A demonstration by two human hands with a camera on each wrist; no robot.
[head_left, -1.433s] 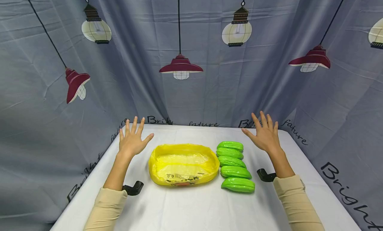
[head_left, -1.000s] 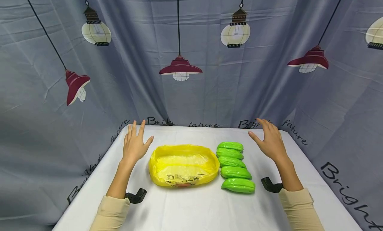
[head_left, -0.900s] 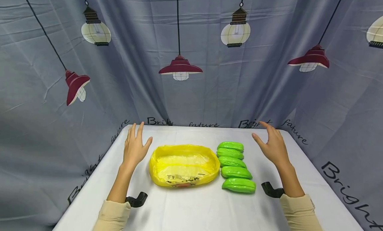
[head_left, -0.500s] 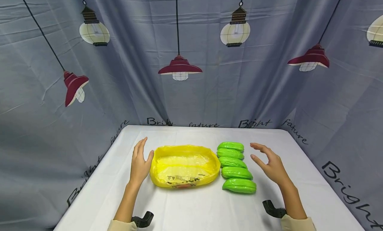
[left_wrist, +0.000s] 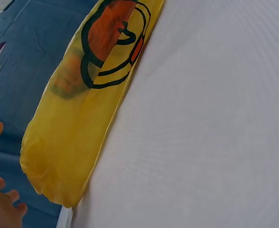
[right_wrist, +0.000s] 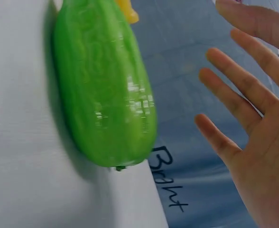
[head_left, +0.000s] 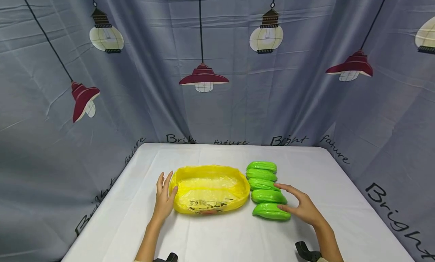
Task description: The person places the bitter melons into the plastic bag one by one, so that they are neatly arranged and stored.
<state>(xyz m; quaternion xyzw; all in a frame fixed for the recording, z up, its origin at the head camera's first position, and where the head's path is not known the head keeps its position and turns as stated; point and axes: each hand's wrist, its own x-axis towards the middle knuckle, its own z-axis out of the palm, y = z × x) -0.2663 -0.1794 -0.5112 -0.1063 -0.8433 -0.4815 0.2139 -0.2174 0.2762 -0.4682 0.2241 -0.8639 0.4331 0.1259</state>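
A yellow plastic bag [head_left: 210,207], its wide mouth spread upward, sits mid-table. In the left wrist view, the bag's side [left_wrist: 66,152] carries an orange and dark cartoon print. To its right, several shiny green ribbed gourds [head_left: 271,211] lie in a column, front to back. My left hand [head_left: 164,201] is at the bag's left rim with fingers loosely extended; whether it touches the bag is unclear. My right hand [head_left: 306,210] reaches over the right ends of the nearer gourds, thumb and fingers apart. The right wrist view shows a gap between its spread fingers [right_wrist: 232,102] and the front gourd [right_wrist: 104,90].
A white cloth covers the table [head_left: 217,239]. Behind and at both sides hangs a grey-blue curtain [head_left: 231,111] printed with lamps and lettering. Black wrist mounts [head_left: 307,251] sit at both wrists, low over the table.
Both hands have come down and inward from raised positions, the left to the bag's rim, the right leftward over the gourds. The bag and gourds stay in place.
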